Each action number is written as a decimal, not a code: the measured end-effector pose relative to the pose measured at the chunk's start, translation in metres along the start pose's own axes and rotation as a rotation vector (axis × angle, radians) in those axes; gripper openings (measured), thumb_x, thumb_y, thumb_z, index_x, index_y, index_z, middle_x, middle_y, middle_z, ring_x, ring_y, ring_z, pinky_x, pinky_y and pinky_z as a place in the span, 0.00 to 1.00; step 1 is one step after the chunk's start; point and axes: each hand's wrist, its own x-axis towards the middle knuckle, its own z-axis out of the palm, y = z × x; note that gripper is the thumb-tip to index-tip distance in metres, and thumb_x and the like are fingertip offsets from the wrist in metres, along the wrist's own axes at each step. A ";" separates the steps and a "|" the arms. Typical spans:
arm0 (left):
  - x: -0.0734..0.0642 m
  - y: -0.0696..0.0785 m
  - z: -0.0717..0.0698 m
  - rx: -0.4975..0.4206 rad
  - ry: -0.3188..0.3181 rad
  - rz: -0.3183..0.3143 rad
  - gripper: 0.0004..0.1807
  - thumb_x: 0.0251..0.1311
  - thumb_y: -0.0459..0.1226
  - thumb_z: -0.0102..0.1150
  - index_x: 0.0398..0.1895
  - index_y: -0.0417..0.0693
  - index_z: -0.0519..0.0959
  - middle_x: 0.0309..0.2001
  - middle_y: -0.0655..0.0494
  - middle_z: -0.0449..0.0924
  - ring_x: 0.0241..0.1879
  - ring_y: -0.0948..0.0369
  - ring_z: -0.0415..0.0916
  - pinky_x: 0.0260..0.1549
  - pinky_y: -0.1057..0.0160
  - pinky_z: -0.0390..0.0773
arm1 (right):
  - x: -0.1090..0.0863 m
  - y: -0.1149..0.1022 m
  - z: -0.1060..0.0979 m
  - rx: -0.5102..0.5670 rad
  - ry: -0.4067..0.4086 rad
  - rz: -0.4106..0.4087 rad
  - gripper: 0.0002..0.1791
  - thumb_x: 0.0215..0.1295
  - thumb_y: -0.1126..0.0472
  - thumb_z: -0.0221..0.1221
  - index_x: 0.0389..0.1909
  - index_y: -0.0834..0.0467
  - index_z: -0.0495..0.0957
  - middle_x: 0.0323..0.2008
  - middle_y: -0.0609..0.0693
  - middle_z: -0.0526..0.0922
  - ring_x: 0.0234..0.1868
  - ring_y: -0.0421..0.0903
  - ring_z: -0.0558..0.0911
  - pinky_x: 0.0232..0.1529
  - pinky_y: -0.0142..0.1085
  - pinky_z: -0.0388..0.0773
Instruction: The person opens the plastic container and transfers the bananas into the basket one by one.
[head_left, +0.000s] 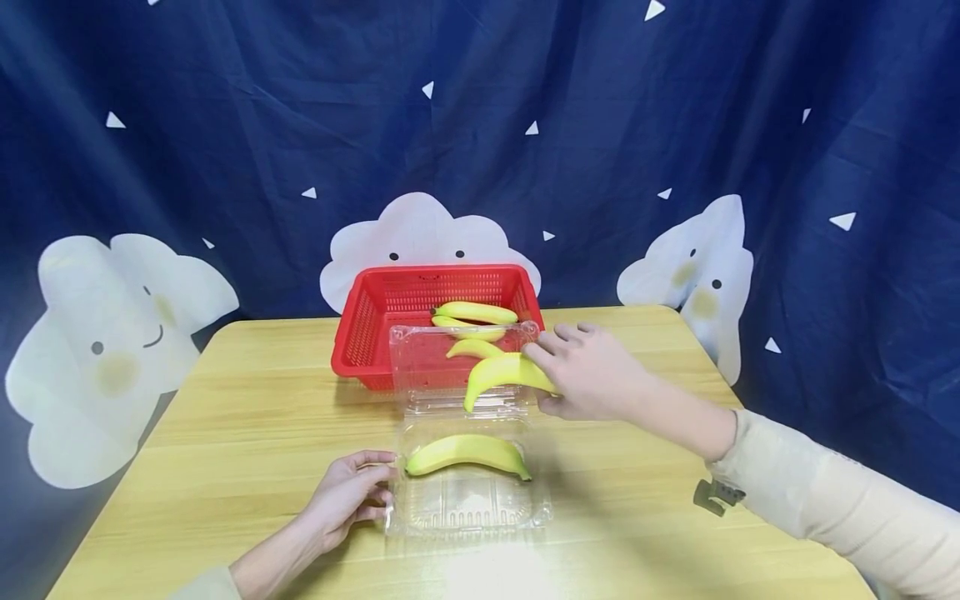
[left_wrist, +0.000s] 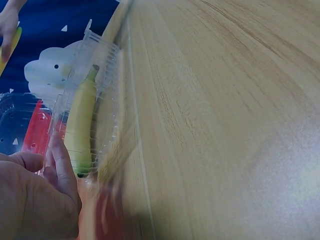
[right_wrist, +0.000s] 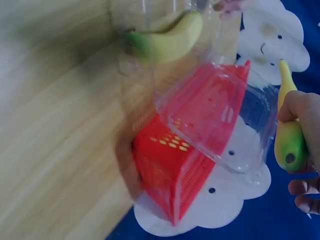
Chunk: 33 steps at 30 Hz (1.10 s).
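Note:
My right hand (head_left: 588,371) grips a yellow banana (head_left: 504,375) in the air, by the raised lid; its green-tinged end faces the camera in the right wrist view. A clear plastic clamshell box (head_left: 468,510) lies open on the table, its transparent lid (head_left: 420,358) standing up at the back. Inside the base rests another banana (head_left: 467,452), lying crosswise. At the box's left side, my left hand (head_left: 347,500) pinches the edge between thumb and fingers; the left wrist view shows the fingers (left_wrist: 62,162) along the box wall.
Behind the lid stands a red perforated basket (head_left: 360,333) with several bananas (head_left: 476,312) in its right part, some seen through the lid. The wooden table (head_left: 247,417) ends at a dark blue curtain (head_left: 225,167) with white clouds.

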 end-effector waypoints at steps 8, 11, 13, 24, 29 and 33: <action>0.001 -0.001 -0.001 -0.001 -0.002 0.004 0.25 0.67 0.32 0.62 0.65 0.34 0.70 0.34 0.59 0.81 0.24 0.67 0.79 0.23 0.71 0.86 | 0.011 0.014 -0.005 0.016 0.000 0.036 0.35 0.48 0.40 0.75 0.53 0.56 0.79 0.40 0.51 0.88 0.36 0.50 0.85 0.32 0.39 0.87; 0.001 -0.002 -0.001 0.000 -0.002 0.003 0.25 0.67 0.32 0.62 0.65 0.34 0.70 0.34 0.59 0.81 0.24 0.67 0.79 0.23 0.71 0.86 | 0.015 0.021 -0.004 -0.003 0.010 0.049 0.33 0.48 0.42 0.75 0.51 0.56 0.80 0.37 0.50 0.87 0.33 0.50 0.83 0.30 0.38 0.84; 0.002 -0.002 -0.001 0.000 -0.003 0.004 0.25 0.67 0.32 0.62 0.66 0.34 0.70 0.35 0.58 0.81 0.25 0.67 0.79 0.23 0.71 0.86 | 0.017 0.026 -0.003 -0.011 0.016 0.060 0.32 0.48 0.42 0.75 0.49 0.56 0.80 0.34 0.50 0.86 0.32 0.50 0.82 0.28 0.37 0.83; 0.001 -0.001 0.000 -0.002 0.000 0.003 0.26 0.67 0.32 0.62 0.66 0.34 0.70 0.35 0.58 0.81 0.24 0.67 0.79 0.23 0.71 0.86 | 0.026 0.050 0.010 0.007 -0.020 0.143 0.30 0.50 0.43 0.74 0.48 0.57 0.80 0.34 0.52 0.85 0.33 0.52 0.83 0.28 0.40 0.82; 0.001 -0.002 0.000 -0.003 -0.001 0.001 0.26 0.67 0.32 0.62 0.66 0.34 0.70 0.34 0.58 0.81 0.24 0.67 0.79 0.23 0.71 0.86 | 0.027 0.058 0.016 0.026 -0.030 0.180 0.28 0.53 0.44 0.72 0.49 0.57 0.80 0.35 0.52 0.86 0.34 0.53 0.83 0.28 0.41 0.82; 0.001 -0.001 0.000 -0.002 0.001 0.001 0.26 0.67 0.32 0.62 0.66 0.34 0.70 0.33 0.58 0.80 0.24 0.67 0.79 0.22 0.72 0.85 | 0.028 0.064 0.019 0.031 -0.042 0.210 0.29 0.55 0.43 0.71 0.51 0.57 0.80 0.37 0.53 0.87 0.35 0.53 0.84 0.29 0.41 0.83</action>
